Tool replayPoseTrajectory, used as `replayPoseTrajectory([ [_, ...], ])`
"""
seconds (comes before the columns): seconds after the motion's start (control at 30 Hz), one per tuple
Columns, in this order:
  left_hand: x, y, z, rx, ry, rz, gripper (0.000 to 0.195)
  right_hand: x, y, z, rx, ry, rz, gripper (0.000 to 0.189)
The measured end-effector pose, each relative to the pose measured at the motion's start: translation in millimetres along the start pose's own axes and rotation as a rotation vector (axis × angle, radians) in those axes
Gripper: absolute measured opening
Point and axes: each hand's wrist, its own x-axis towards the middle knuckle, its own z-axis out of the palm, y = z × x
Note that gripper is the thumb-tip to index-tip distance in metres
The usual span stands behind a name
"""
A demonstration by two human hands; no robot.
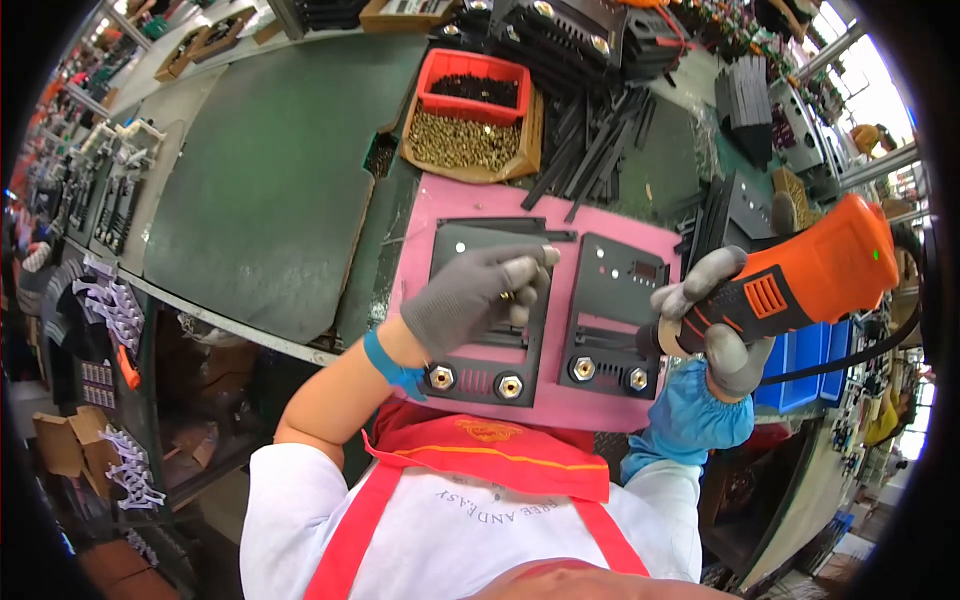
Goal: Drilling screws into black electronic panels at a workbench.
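My left hand (480,292), in a grey glove, is curled above a black front panel (531,379) and covers much of its middle. Small brass-coloured parts (505,296) peek out between its fingers. Two round brass sockets (475,381) sit along that panel's near edge. In my right hand (720,330) is an orange-and-black corded power tool (795,277), its nose pointing left over a second black panel (619,300). This panel also carries two brass sockets (609,373), plus a small display window. Both panels lie on a pink mat (559,416).
Beyond the mat stands a carton of brass-coloured fasteners (465,142), with a red bin (474,82) of black screws on it. Black strips (600,142) lie loose alongside. Blue bins (802,364) stand at right, below the tool's cord (840,360). Black housings (555,37) are stacked at the back.
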Motion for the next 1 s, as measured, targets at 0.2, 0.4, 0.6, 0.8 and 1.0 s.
replayPoseTrajectory([
  [0.2,1,-50,12,-0.064,0.041,-0.124,0.034,-13,28,8,0.010,-0.036,-0.187,0.029],
  [0.4,18,-56,30,-0.012,-0.030,-0.185,0.044,-18,7,11,0.156,0.024,-0.356,0.030],
  [0.6,34,-79,27,-0.157,-0.002,-0.176,0.048,-11,2,15,0.222,-0.102,-0.115,0.030],
  [0.8,34,-88,14,-0.462,-0.180,-0.146,0.045,-18,13,15,0.144,-0.001,-0.126,0.029],
  [1.0,35,-86,16,-0.358,-0.189,-0.177,0.056,-12,11,12,0.149,-0.059,-0.151,0.030],
])
